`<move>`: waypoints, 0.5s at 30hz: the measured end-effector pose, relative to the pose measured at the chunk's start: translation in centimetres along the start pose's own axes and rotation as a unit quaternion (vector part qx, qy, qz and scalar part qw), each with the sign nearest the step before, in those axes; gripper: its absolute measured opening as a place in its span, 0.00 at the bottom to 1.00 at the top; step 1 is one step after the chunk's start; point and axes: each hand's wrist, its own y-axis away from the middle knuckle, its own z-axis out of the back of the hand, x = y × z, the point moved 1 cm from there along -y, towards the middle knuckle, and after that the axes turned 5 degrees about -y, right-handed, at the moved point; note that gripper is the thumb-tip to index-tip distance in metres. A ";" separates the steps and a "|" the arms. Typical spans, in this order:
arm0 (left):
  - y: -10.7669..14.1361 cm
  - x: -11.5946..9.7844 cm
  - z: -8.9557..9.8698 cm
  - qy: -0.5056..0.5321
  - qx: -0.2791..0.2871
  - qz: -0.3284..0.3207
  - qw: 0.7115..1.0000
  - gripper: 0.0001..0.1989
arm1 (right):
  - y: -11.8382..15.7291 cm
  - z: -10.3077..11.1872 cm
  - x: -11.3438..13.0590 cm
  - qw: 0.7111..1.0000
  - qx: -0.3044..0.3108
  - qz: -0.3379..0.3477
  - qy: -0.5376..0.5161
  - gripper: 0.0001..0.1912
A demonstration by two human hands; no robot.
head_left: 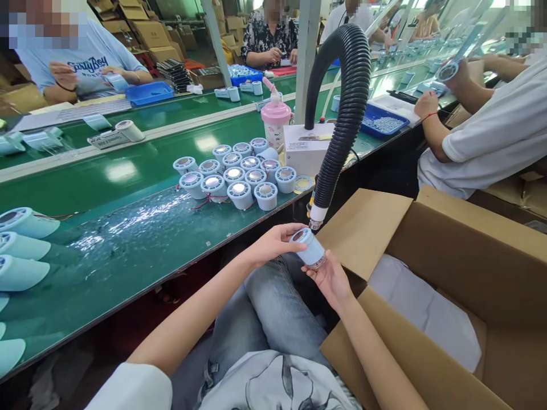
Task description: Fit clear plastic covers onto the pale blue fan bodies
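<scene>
Between my two hands, above my lap, is a light blue cylindrical part [311,249] with a dark round top, tilted. My left hand [280,242] grips its upper end from the left. At its lower end, my right hand [328,276] has its fingers closed around the base. Just above the part hangs the white nozzle [318,214] of a black corrugated hose [342,114]. A cluster of similar light blue parts [240,195] stands on the green table [141,245], some with red wires showing.
An open cardboard box [453,256] with a white liner is at my right. More blue parts [25,249] lie at the left edge. A pink cup [276,122] and a white box [305,151] stand behind the cluster. Other people sit along the line.
</scene>
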 end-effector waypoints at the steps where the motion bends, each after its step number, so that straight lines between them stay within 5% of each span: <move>1: 0.0 0.0 0.1 -0.001 0.001 -0.002 1.000 0.30 | 0.0 -0.1 -0.1 1.000 0.001 0.002 0.003 0.21; 8: 0.8 0.3 0.2 0.005 0.025 -0.030 0.999 0.29 | 0.7 -0.4 0.8 0.997 0.025 0.027 0.061 0.21; 15: 3.3 0.1 -0.7 0.052 0.090 -0.095 0.990 0.29 | 4.3 -1.1 2.3 0.981 0.045 0.082 0.168 0.21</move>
